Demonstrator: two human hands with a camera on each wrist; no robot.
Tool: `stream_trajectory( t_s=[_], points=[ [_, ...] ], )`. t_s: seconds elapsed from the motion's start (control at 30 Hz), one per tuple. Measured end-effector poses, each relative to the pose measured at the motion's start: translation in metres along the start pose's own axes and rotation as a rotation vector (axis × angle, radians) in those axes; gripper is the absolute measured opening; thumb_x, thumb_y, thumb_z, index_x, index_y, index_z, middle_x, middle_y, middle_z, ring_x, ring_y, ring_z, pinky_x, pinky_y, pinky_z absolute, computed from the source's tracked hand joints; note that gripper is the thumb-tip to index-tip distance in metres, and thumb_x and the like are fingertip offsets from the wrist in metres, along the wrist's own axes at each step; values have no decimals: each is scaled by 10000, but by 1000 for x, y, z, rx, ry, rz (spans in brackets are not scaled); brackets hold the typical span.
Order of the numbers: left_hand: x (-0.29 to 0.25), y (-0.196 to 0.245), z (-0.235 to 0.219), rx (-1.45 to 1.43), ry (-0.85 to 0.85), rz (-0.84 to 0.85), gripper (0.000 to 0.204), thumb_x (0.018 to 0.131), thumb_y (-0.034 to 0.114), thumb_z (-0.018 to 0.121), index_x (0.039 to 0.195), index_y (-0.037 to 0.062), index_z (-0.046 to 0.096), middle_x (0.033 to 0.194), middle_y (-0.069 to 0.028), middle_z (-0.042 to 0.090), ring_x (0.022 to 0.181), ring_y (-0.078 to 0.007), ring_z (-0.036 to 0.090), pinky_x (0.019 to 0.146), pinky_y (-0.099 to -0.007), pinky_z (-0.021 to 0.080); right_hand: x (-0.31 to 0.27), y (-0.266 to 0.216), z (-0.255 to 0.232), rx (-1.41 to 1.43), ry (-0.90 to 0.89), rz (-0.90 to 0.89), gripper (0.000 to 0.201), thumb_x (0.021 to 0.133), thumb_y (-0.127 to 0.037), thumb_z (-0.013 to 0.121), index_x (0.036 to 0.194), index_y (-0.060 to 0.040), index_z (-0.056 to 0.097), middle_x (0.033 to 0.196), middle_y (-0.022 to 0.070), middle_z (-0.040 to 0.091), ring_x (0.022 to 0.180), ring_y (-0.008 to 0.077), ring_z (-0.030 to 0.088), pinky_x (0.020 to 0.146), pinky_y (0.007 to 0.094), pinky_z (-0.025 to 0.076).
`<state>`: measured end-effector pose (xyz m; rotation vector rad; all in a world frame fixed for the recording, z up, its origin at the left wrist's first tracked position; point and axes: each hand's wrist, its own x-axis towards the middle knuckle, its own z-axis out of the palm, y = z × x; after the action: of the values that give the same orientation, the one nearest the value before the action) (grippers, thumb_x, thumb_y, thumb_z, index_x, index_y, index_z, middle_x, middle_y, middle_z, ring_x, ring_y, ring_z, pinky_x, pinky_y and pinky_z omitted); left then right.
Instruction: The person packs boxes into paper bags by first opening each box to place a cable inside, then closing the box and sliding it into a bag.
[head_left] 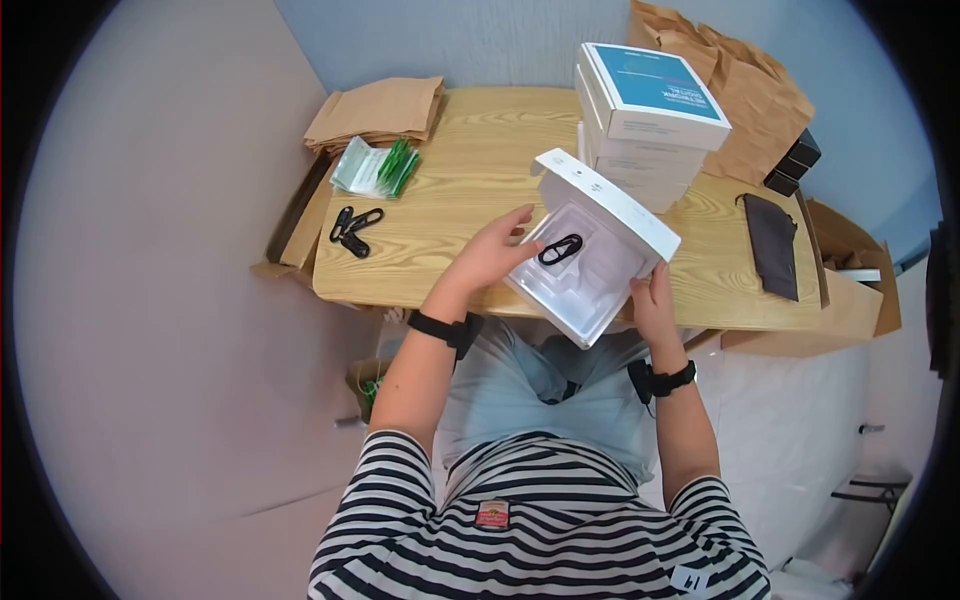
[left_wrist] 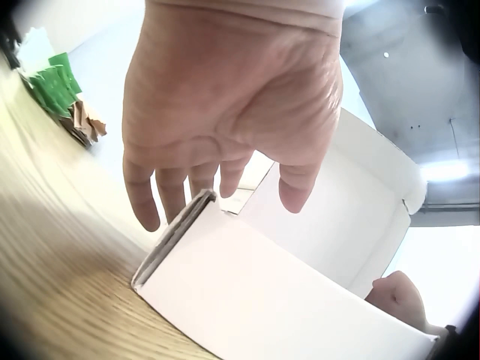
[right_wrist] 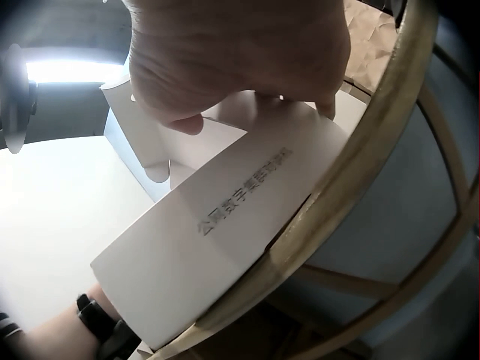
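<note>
A white box (head_left: 570,315) stands at the table's front edge with its lid (head_left: 610,205) raised. Inside lies a pale moulded tray (head_left: 600,262) holding a coiled black cable (head_left: 561,250). My left hand (head_left: 492,250) is at the box's left side, its thumb reaching over the rim towards the cable. In the left wrist view, the fingers of the left hand (left_wrist: 232,105) hang loosely extended above the box edge. My right hand (head_left: 655,305) grips the box's right side near the lid's corner; dark printed characters show on the box wall (right_wrist: 240,195) below the right hand (right_wrist: 240,60).
Stacked white boxes (head_left: 650,130) stand behind the open one, beside a crumpled paper bag (head_left: 745,90). Several black cables (head_left: 353,232), green-and-clear packets (head_left: 385,168) and folded paper bags (head_left: 375,110) lie at left. A dark pouch (head_left: 770,245) lies at right.
</note>
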<state>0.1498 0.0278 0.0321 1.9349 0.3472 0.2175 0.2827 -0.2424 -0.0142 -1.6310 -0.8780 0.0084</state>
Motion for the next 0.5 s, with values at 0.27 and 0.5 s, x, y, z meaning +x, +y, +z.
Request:
stream_trajectory(
  t_s=[0.27,0.5],
  points=[
    [21,-11,21,-106,-67,56,649,948,105,691,1529,2,422,1387,-182,612,1256,-268,588,1046,-364,469,-7,-4,10,-39,94,53,544,985,-19,427,1524,37,386,1526,227,442,1426,344,418,1208,399,281],
    [21,-37,23,101,16,228,377,948,28,638,1323,10,606,1287,-147,665,1167,-250,624,988,-364,498,-21,11,23,142,236,220,494,1061,-114,427,1509,87,373,1520,256,452,1425,373,440,1202,405,315]
  ],
)
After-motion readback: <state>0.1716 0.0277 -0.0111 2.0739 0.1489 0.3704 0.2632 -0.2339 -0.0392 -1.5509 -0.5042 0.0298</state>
